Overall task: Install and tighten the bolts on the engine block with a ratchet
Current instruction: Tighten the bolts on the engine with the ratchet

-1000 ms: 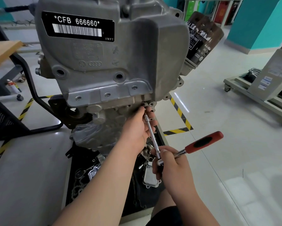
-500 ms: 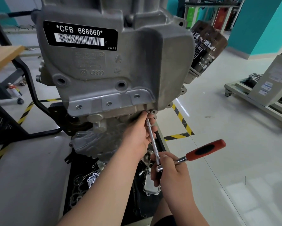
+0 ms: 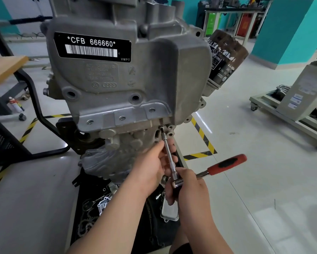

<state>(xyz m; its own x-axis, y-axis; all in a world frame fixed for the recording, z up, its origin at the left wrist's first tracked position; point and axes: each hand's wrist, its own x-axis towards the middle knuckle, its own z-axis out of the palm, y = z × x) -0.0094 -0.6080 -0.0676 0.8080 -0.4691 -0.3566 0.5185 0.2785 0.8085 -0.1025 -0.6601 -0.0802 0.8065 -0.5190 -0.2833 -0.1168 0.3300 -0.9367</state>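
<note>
head view: the ratchet (image 3: 200,173) runs its extension bar (image 3: 169,158) up to a bolt (image 3: 161,127) on the engine block (image 3: 128,79) lower edge. left hand (image 3: 150,167) fingers pinch the bar; right hand (image 3: 189,187) fingers wrap the ratchet head, red handle pointing right.

Engine block (image 3: 128,79) centre; oil filter (image 3: 225,59) at its 3 o'clock; ratchet (image 3: 205,171) at 5 o'clock; wheeled cart (image 3: 289,114) farther right.

1. The bare left forearm reaches up from the lower left, and its left hand (image 3: 150,162) curls loosely, fingertips pinching a thin rod.
2. The right hand (image 3: 189,187) sits just below and beside it, fingers folded around a tool's head, thumb on top, wrist bent inward.
</note>
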